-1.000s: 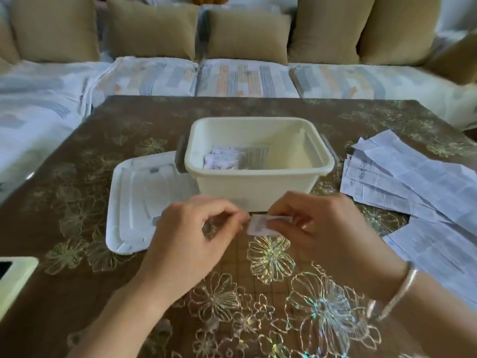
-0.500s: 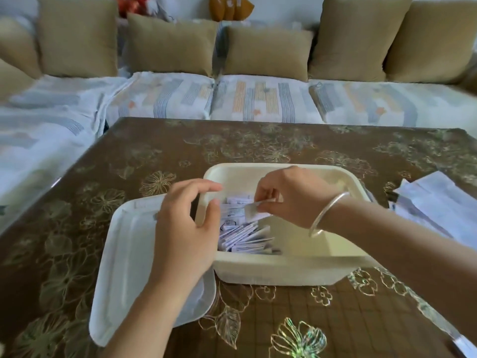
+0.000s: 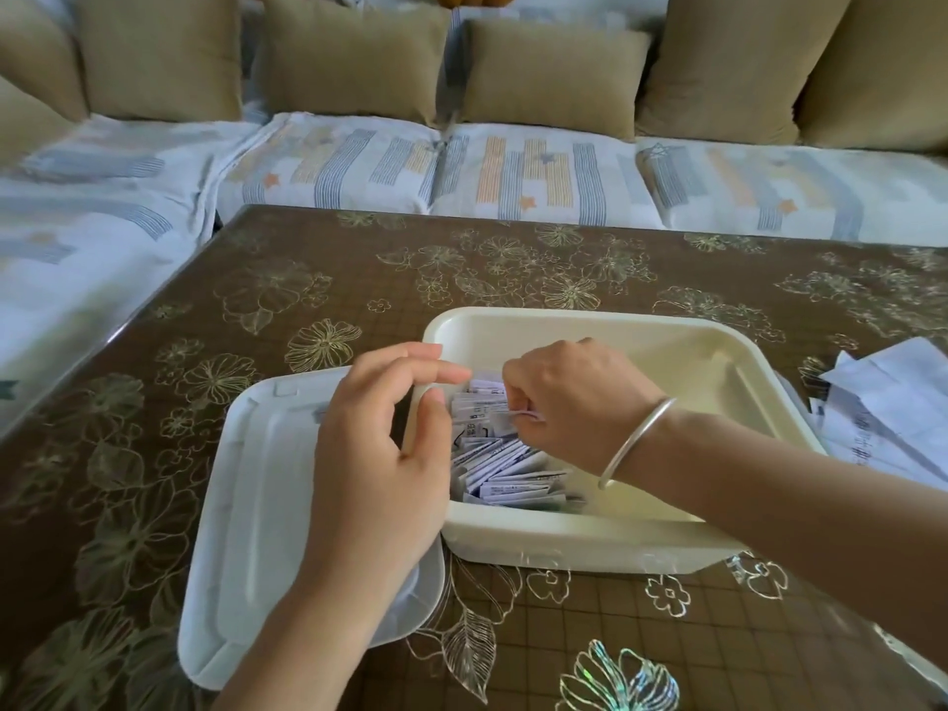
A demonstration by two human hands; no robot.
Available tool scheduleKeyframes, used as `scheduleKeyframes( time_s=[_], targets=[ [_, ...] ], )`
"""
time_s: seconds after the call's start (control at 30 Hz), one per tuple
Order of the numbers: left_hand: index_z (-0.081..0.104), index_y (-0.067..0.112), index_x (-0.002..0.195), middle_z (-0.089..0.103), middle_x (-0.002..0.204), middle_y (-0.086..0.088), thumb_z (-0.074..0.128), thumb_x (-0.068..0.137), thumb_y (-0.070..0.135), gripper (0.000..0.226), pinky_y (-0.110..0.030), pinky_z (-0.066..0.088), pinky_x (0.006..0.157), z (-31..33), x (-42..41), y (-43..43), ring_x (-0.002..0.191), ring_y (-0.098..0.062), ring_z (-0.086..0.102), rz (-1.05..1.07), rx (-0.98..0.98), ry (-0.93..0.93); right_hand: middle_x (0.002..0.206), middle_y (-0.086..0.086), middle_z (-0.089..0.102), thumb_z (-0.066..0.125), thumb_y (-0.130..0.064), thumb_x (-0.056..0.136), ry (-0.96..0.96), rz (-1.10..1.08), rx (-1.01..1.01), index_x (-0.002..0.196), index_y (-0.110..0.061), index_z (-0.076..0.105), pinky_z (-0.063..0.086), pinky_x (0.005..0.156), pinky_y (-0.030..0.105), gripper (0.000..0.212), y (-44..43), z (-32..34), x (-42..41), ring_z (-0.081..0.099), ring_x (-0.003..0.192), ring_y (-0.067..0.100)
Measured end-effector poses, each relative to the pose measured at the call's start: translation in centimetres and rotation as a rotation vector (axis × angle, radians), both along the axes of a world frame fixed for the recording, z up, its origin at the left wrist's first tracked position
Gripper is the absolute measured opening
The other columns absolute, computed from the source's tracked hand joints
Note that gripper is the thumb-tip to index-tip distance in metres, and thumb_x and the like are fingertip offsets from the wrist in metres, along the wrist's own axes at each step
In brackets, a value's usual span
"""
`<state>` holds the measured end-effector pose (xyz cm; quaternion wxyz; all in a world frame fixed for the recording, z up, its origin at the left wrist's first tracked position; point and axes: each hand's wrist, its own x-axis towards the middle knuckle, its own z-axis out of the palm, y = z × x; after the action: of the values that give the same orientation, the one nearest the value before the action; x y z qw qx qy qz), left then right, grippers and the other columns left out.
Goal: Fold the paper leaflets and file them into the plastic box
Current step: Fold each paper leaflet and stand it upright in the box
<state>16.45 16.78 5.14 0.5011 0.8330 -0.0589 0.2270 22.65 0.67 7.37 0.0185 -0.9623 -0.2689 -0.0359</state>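
Reaching down into the cream rectangular plastic box (image 3: 682,351), the right hand (image 3: 574,397) has its grip pressed together on a small folded white paper leaflet (image 3: 520,414), pinched between thumb and fingertips just above a row of folded printed leaflets (image 3: 505,467) that stand on edge and lean against one another in the box's left half. A thin silver bangle (image 3: 636,441) circles that wrist. The left hand (image 3: 382,454) sits at the box's left wall, its grip loosely spread: thumb hooked over the rim, fingers curved above it, closed on nothing. Beneath this hand and forearm, a translucent white plastic lid (image 3: 256,505) lies flat, touching the box's left side. Both rest on a brown bench (image 3: 359,259) printed with pale gold flowers. Unfolded white printed sheets (image 3: 892,402) lie loose at the right edge, beside the box. Beyond the bench, a sofa with a striped white cover (image 3: 513,171) carries tan square cushions (image 3: 549,74).
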Motion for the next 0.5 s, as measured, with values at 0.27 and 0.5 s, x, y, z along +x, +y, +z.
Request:
scheduleKeyframes(
  time_s=[0.27, 0.5],
  targets=[
    [0.07, 0.027, 0.092, 0.058, 0.111, 0.021, 0.046, 0.09, 0.022, 0.024, -0.002, 0.037, 0.084, 0.18, 0.01, 0.06, 0.112, 0.002, 0.053, -0.002, 0.031, -0.017, 0.098, 0.004, 0.066, 0.05, -0.034, 0.091, 0.031, -0.014, -0.095, 0.099, -0.017, 0.06, 0.048, 0.074, 0.032, 0.021, 0.52, -0.14, 0.23, 0.06, 0.087, 0.028],
    [0.069, 0.027, 0.092, 0.061, 0.108, 0.018, 0.045, 0.09, 0.023, 0.024, -0.018, 0.045, 0.09, 0.58, 0.01, 0.31, 0.11, -0.005, 0.055, 0.024, 0.139, -0.054, 0.1, 0.001, 0.067, 0.053, -0.035, 0.087, 0.053, 0.012, -0.053, 0.1, -0.025, 0.062, 0.043, 0.072, 0.029, 0.019, 0.68, -0.31, 0.67, 0.057, 0.083, 0.025]
  ],
)
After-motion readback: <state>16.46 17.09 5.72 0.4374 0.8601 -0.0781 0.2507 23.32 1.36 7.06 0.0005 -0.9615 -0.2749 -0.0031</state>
